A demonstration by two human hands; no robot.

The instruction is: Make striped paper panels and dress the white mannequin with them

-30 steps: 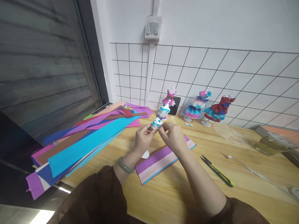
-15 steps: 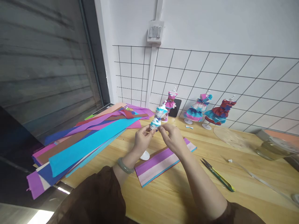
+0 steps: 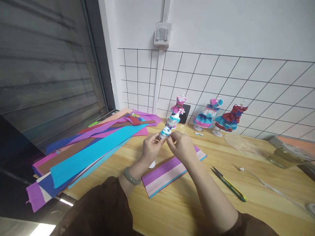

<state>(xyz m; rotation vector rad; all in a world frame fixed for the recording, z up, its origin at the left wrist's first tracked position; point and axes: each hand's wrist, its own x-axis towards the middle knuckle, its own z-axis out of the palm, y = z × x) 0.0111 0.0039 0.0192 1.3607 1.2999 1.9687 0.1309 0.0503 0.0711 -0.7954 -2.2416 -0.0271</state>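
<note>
A miniature dress form [image 3: 169, 124] wrapped in white and turquoise, with a dark blue band at its waist, tilts to the right above the table. My left hand [image 3: 151, 149] is closed around its lower part; its round white base [image 3: 152, 165] shows below that hand. Against the form's lower right edge, my right hand [image 3: 181, 144] is closed in a pinch, and what lies between its fingertips is hidden. Below my hands lie folded crepe paper strips [image 3: 167, 175] in purple, pale pink and blue.
Left is a pile of coloured crepe paper [image 3: 95, 147]. Several dressed miniature forms stand behind, including a red and blue one [image 3: 232, 118]. Green-yellow thread snips [image 3: 228, 184], a thin white ribbon [image 3: 270, 186] and a tape roll [image 3: 283, 159] lie on the right.
The dress form has tipped further to the right and its base has lifted slightly, more hidden behind my left hand. My right hand's fingers have curled in closer to its lower edge.
</note>
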